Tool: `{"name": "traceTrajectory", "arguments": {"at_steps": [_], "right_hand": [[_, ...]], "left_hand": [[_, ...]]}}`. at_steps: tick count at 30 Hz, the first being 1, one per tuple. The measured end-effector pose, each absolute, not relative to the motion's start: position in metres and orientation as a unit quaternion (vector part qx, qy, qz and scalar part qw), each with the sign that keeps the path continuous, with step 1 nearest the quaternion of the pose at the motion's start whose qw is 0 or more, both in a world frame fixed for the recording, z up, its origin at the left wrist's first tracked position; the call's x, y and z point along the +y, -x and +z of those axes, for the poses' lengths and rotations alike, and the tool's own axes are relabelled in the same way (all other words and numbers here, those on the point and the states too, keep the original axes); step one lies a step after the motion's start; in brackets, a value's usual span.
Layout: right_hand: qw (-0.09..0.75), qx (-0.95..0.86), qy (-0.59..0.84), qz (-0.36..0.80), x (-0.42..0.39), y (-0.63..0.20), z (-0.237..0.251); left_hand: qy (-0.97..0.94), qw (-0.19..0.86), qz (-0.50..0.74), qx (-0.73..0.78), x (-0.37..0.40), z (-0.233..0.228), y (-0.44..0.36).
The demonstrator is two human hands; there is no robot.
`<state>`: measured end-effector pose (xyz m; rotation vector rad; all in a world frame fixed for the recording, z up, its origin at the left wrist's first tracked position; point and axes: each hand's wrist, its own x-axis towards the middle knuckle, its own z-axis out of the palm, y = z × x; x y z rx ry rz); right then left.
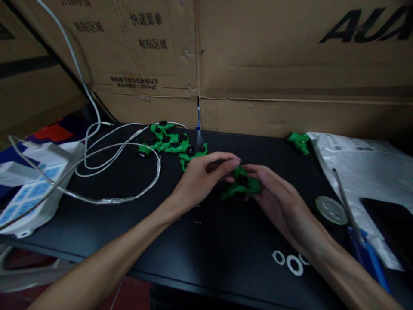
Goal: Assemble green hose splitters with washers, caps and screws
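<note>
Hands meet mid-table: I see my left hand (pixel 206 176) pinching down with curled fingers and my right hand (pixel 274 189) cupping the green plastic hose connector (pixel 240 184), midway between the black table's (pixel 206 245) edges.

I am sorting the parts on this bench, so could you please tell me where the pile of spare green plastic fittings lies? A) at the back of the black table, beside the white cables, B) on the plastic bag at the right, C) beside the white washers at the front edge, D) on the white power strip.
A: the pile of green fittings sits at the back of the black table, beside the looped white cables.
</note>
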<state>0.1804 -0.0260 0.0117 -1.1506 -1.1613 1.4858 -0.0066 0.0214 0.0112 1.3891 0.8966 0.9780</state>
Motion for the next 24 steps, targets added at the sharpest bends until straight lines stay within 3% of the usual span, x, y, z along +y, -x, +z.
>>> {"name": "traceTrajectory", "arguments": {"at_steps": [8, 14, 18, 24], "right_hand": [[0.389, -0.561, 0.510, 0.523, -0.016, -0.189, 0.000], [0.354, -0.606, 0.503, 0.505, -0.013, -0.189, -0.009], [0.315, -0.639, 0.509, 0.484, -0.012, -0.192, -0.007], [0.286, -0.700, 0.563, 0.335, -0.011, -0.236, 0.023]], "left_hand": [[-0.658, 0.507, 0.342, 0.439, 0.042, 0.005, 0.025], [-0.755, 0.319, 0.303, 0.486, 0.037, 0.012, 0.031], [-0.857, 0.207, 0.289, 0.374, 0.025, 0.019, 0.026], [-0.917, 0.205, 0.193, 0.283, 0.010, 0.014, 0.015]]}}
